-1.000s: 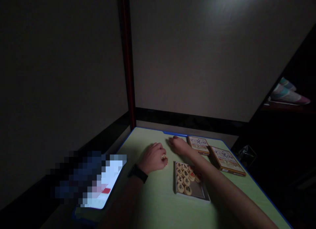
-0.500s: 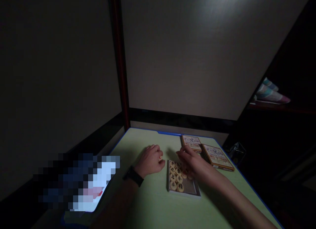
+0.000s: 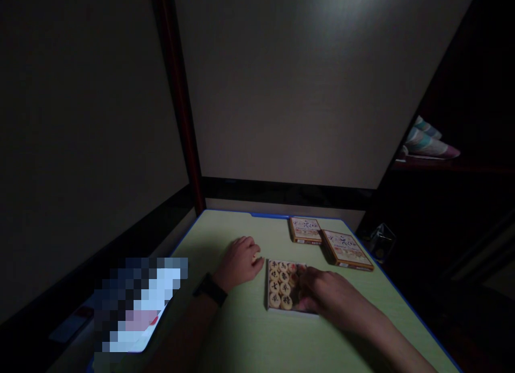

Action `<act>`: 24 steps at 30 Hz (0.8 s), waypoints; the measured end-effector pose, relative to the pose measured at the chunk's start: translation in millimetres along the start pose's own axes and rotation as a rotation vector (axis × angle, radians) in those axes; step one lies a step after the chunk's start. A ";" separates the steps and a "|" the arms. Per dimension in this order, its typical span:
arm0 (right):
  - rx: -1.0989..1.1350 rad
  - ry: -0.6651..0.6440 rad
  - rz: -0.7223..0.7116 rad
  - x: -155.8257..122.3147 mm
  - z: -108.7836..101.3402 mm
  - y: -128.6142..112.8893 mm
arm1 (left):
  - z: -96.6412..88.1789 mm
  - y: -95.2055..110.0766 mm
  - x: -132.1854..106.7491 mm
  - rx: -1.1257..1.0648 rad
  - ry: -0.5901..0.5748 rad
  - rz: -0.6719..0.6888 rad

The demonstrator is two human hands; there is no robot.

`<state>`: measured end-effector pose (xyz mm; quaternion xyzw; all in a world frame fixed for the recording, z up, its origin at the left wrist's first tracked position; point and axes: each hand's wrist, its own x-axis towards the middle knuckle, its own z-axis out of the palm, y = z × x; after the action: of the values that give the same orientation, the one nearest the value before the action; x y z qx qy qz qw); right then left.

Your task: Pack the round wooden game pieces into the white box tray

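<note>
A shallow tray (image 3: 267, 300) on the table holds round wooden xiangqi pieces (image 3: 285, 288) in rows, most with black characters and some red ones at the far side. My left hand (image 3: 237, 263), with a dark watch on its wrist, rests on the table left of the tray. Its fingers curl around pale xiangqi pieces (image 3: 256, 256); their number is hidden. Over the tray's right part is my right hand (image 3: 332, 295), fingers closed and pointing down among the pieces. Whatever lies between those fingertips is hidden, as is that side of the tray.
Two flat printed boxes, a smaller one (image 3: 306, 229) and a larger one (image 3: 346, 248), lie at the back right of the green table (image 3: 237, 335). A bright, blurred-out screen (image 3: 161, 292) is at the left edge. Walls stand behind and to the left.
My right hand has moved down and toward me, from the tray's far edge to its right part. Red pieces at the far side now show. The view has shifted slightly; my left hand keeps its hold.
</note>
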<state>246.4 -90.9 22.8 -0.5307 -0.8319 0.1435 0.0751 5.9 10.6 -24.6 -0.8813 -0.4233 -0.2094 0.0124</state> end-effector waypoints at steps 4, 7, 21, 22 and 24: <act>0.001 -0.026 -0.017 -2.9 -4.8 0.6 | 0.8 -0.7 -0.3 -0.007 0.008 0.008; -0.018 -0.019 -0.030 -4.8 -9.1 0.7 | 1.3 -1.2 -0.4 -0.012 0.009 0.009; -0.328 -0.095 0.059 2.6 -2.6 -13.6 | -1.4 0.8 0.2 0.026 -0.009 0.002; -0.326 -0.090 0.058 3.3 -2.3 -13.8 | -1.3 0.6 0.0 0.025 -0.007 0.003; -0.321 -0.080 0.055 4.6 -1.7 -13.9 | -1.0 0.3 -0.1 0.023 -0.002 0.006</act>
<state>232.9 -92.0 28.7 -0.5521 -0.8318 0.0321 -0.0479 5.7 10.1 -23.7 -0.8826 -0.4232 -0.2037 0.0228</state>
